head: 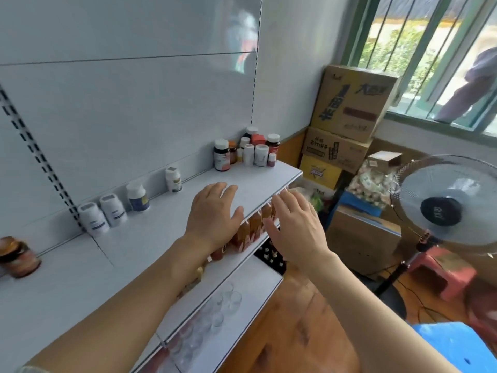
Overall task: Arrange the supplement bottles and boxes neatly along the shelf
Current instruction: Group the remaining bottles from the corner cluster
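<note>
At the shelf's (161, 238) front edge a row of orange boxes (251, 231) stands between two flat hands, left hand (212, 212) and right hand (293, 227), each grip spread, clasping nothing. Farther back, white bottles (113, 212) line the wall; a bottle cluster (248, 150) crowds the far corner.

A long white metal shelf (150, 238) runs from near left to far right. Along its back wall stand two white plastic bottles (103, 217), touching, then a white bottle with a dark blue label (138, 197), then a lone small white bottle (173, 179). At the far right end, mixed brown and white bottles (247, 150) cluster. A row of orange boxes (248, 232) lines the front edge. A brown jar (18, 256) stands near left.
</note>
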The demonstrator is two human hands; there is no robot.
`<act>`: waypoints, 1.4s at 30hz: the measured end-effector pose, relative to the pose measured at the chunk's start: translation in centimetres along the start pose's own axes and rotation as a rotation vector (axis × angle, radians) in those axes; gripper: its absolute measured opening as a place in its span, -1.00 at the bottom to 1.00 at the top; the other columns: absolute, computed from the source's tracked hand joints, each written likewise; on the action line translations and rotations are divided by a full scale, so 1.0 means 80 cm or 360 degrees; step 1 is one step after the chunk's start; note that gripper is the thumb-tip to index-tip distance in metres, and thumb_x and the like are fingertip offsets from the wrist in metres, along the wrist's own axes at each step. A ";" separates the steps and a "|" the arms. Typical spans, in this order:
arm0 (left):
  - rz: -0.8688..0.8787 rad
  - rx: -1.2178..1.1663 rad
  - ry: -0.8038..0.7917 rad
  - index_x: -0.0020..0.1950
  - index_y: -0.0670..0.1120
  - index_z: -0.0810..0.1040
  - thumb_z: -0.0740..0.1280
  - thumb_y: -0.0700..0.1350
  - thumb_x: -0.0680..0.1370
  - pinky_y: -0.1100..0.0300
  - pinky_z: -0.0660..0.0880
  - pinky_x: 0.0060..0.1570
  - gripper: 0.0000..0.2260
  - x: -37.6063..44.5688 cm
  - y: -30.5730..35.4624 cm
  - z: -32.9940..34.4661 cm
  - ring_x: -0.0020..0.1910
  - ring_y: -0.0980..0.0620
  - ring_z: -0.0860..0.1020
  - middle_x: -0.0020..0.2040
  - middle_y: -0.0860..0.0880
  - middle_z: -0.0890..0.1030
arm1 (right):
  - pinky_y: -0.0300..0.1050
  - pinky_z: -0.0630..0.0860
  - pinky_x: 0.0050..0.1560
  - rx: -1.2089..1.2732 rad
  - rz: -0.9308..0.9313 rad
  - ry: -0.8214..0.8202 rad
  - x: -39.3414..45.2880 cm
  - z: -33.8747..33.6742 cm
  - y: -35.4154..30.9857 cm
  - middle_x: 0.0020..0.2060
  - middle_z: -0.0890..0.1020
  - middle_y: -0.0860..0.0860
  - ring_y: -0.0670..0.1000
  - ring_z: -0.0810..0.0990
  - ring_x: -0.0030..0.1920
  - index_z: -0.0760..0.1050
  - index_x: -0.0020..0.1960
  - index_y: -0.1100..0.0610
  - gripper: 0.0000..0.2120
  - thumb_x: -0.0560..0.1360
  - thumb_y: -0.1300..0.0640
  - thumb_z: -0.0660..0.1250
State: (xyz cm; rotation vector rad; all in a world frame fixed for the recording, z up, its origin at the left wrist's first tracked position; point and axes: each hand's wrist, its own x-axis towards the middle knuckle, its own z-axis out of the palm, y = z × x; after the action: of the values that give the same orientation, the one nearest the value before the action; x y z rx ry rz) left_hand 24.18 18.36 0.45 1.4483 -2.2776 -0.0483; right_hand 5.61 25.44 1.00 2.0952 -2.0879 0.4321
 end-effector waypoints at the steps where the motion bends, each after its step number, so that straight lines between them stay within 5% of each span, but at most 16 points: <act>1: -0.0026 0.0002 0.0006 0.48 -0.05 0.34 0.18 0.10 0.61 0.00 0.23 0.44 -0.53 0.014 0.000 0.006 0.44 -0.07 0.30 0.45 -0.08 0.39 | 0.14 0.20 0.51 0.0019 -0.0027 -0.0014 0.016 0.005 0.011 0.47 0.36 0.05 0.13 0.18 0.53 0.26 0.51 0.07 -0.43 0.60 -0.20 0.12; 7: -0.0165 0.0036 0.0079 0.45 -0.10 0.38 0.23 0.07 0.60 -0.03 0.31 0.39 -0.54 0.107 -0.016 0.051 0.39 -0.11 0.36 0.41 -0.11 0.44 | 0.13 0.14 0.53 0.0051 -0.0179 -0.0086 0.121 0.048 0.060 0.52 0.26 0.07 0.14 0.09 0.56 0.17 0.54 0.07 -0.42 0.62 -0.19 0.10; 17: -0.0367 -0.0061 0.0151 0.42 -0.09 0.42 0.30 0.00 0.57 -0.03 0.39 0.25 -0.57 0.255 -0.063 0.126 0.25 -0.14 0.45 0.28 -0.09 0.51 | 0.11 0.29 0.44 0.0046 -0.0428 -0.0085 0.298 0.110 0.106 0.36 0.45 0.07 0.15 0.26 0.45 0.32 0.46 0.14 -0.47 0.59 -0.13 0.19; 24: -0.0536 0.0010 0.0185 0.29 -0.15 0.50 0.37 -0.04 0.52 -0.05 0.47 0.14 -0.61 0.307 -0.102 0.147 0.16 -0.19 0.50 0.16 -0.14 0.56 | 0.16 0.39 0.35 0.0229 -0.0623 -0.0111 0.405 0.159 0.113 0.36 0.46 0.06 0.17 0.28 0.45 0.34 0.43 0.13 -0.50 0.57 -0.07 0.24; 32: -0.0759 0.0080 0.0235 0.28 -0.18 0.52 0.33 0.00 0.46 -0.10 0.50 0.11 -0.56 0.358 -0.114 0.173 0.15 -0.25 0.52 0.16 -0.16 0.57 | 0.06 0.40 0.32 0.0342 -0.0928 -0.0005 0.514 0.204 0.124 0.14 0.59 0.09 0.20 0.42 0.32 0.49 0.28 0.18 -0.64 0.51 0.10 0.34; 42: -0.0920 0.0144 0.0297 0.19 -0.13 0.54 0.41 -0.06 0.49 -0.02 0.53 -0.10 -0.69 0.397 -0.115 0.198 0.00 -0.20 0.55 0.08 -0.11 0.56 | -0.02 0.37 0.25 0.0283 -0.1237 -0.0245 0.600 0.250 0.106 0.02 0.63 0.07 0.17 0.45 0.20 0.58 0.16 0.09 -0.75 0.52 0.16 0.25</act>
State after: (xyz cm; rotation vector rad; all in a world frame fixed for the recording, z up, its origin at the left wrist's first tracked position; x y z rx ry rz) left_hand 14.75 -16.59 -5.36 2.0205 -1.6724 0.0156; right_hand -1.44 -26.51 -4.01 2.8772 -1.1498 0.3482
